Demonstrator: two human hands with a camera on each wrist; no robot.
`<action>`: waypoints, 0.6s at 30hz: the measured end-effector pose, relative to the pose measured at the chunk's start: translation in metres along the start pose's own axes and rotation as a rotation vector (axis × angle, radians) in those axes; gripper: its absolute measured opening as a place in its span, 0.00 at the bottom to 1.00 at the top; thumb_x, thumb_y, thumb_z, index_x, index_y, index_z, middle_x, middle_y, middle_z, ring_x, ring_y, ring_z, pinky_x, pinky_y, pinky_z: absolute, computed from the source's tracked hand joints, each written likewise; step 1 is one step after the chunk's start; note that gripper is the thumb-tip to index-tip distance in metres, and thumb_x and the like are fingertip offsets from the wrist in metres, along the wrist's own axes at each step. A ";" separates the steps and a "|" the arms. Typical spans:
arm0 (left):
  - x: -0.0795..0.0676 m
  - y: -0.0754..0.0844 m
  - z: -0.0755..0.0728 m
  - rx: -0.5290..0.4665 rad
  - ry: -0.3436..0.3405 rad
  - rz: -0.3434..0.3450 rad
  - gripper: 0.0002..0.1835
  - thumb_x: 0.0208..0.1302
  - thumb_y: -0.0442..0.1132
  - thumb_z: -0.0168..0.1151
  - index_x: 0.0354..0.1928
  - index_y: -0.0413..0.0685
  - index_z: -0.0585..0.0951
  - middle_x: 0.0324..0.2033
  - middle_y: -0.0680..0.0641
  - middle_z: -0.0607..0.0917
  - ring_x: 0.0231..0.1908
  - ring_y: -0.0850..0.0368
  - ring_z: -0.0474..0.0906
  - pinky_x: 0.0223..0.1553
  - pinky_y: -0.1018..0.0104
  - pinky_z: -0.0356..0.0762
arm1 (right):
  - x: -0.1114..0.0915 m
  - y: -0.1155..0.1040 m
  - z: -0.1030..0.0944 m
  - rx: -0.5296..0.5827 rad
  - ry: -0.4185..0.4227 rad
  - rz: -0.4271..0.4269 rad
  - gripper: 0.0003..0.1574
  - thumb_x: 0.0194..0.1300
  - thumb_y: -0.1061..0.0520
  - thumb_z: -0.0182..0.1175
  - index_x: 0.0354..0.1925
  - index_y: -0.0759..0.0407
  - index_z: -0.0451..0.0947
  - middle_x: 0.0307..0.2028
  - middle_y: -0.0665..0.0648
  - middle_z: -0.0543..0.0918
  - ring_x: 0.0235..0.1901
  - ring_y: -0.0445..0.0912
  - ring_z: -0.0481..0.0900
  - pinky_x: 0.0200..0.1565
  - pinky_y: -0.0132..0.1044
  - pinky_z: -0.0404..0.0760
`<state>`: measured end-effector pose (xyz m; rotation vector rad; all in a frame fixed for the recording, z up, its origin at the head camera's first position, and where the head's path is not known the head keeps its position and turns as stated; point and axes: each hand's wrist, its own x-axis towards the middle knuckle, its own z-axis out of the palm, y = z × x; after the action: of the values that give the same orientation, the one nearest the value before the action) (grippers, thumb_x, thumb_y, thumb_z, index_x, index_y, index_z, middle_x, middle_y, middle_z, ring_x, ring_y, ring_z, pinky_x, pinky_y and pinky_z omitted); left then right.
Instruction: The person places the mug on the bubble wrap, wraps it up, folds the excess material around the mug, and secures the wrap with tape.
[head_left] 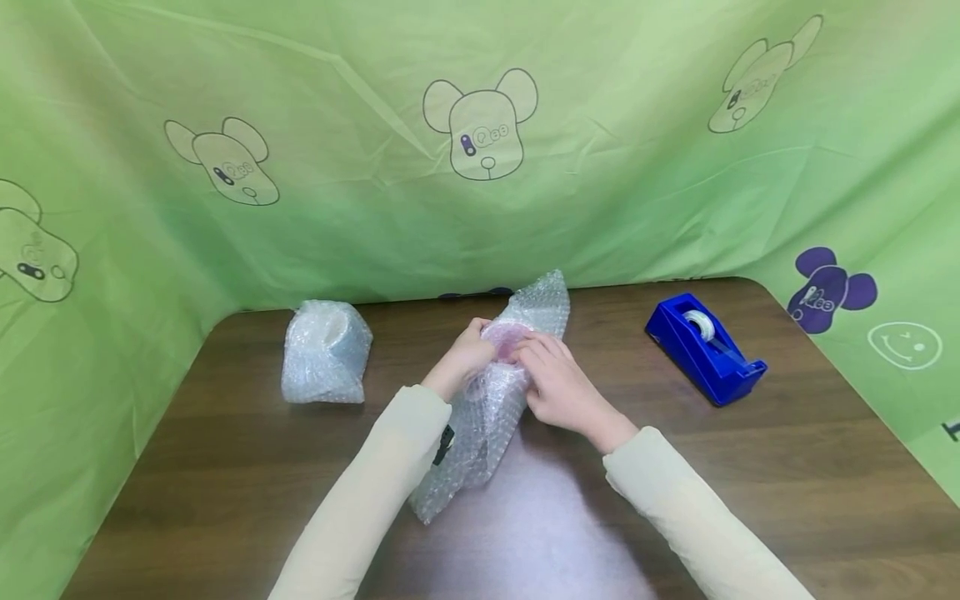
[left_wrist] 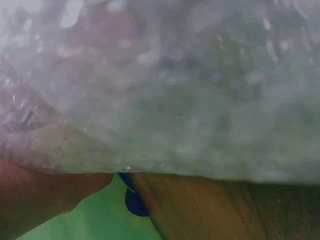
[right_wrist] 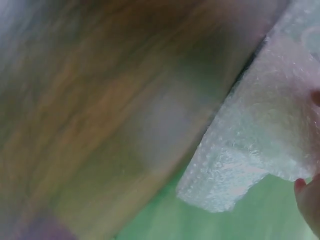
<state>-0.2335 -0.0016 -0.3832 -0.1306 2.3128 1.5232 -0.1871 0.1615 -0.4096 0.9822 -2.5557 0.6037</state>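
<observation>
A pink, round-rimmed item (head_left: 506, 338), cup-like, is half hidden in a long sheet of bubble wrap (head_left: 480, 425) at mid-table. From its left side my left hand (head_left: 463, 357) grips the wrap around the rim. Opposite, my right hand (head_left: 558, 383) holds the wrapped item, its fingers bent over the rim and into the wrap. Bubble wrap (left_wrist: 165, 95) fills most of the left wrist view, with part of my left hand (left_wrist: 45, 195) below it. In the right wrist view, fingertips of my right hand (right_wrist: 311, 200) meet the bubble wrap (right_wrist: 245, 135) at the frame's edge.
A bubble-wrapped bundle (head_left: 326, 354) rests on the brown wooden table (head_left: 247, 483) to the left. On the right stands a blue tape dispenser (head_left: 705, 350) with a roll of clear tape (head_left: 699, 325). A green printed curtain (head_left: 360, 167) hangs behind the table.
</observation>
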 end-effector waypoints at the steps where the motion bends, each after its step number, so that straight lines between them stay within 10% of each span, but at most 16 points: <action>1: 0.000 0.000 0.000 -0.002 0.004 0.003 0.33 0.51 0.23 0.48 0.63 0.46 0.65 0.64 0.36 0.70 0.63 0.42 0.66 0.65 0.50 0.65 | 0.001 0.000 0.000 0.064 0.007 0.018 0.30 0.39 0.71 0.58 0.47 0.62 0.75 0.49 0.60 0.80 0.62 0.58 0.68 0.67 0.57 0.61; 6: -0.002 0.000 0.001 -0.024 0.009 0.013 0.31 0.53 0.23 0.48 0.62 0.45 0.66 0.65 0.37 0.68 0.65 0.42 0.65 0.67 0.48 0.62 | 0.001 0.004 -0.003 0.284 0.243 0.129 0.25 0.43 0.74 0.50 0.42 0.66 0.78 0.46 0.63 0.82 0.53 0.58 0.75 0.58 0.55 0.71; 10: -0.003 0.001 0.001 -0.033 0.010 0.008 0.30 0.54 0.23 0.48 0.62 0.46 0.66 0.67 0.38 0.67 0.66 0.42 0.63 0.69 0.47 0.58 | 0.006 0.012 -0.005 0.291 0.445 0.399 0.17 0.52 0.74 0.47 0.39 0.69 0.78 0.42 0.66 0.82 0.44 0.58 0.77 0.49 0.50 0.76; 14: -0.003 0.001 0.001 -0.038 0.015 0.004 0.32 0.52 0.22 0.47 0.62 0.45 0.66 0.66 0.38 0.67 0.66 0.43 0.63 0.69 0.48 0.58 | 0.012 0.022 -0.008 0.385 0.376 0.779 0.17 0.62 0.66 0.47 0.49 0.71 0.73 0.50 0.68 0.76 0.49 0.59 0.75 0.54 0.50 0.73; 18: -0.003 0.000 0.002 -0.037 0.015 0.005 0.32 0.53 0.22 0.46 0.62 0.46 0.66 0.67 0.38 0.66 0.66 0.43 0.62 0.70 0.47 0.58 | 0.015 0.034 -0.008 0.423 0.169 0.960 0.24 0.68 0.57 0.48 0.57 0.71 0.66 0.55 0.71 0.72 0.56 0.62 0.71 0.61 0.52 0.69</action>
<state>-0.2307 -0.0004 -0.3830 -0.1460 2.2983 1.5736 -0.2203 0.1806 -0.4047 -0.2949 -2.6680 1.4282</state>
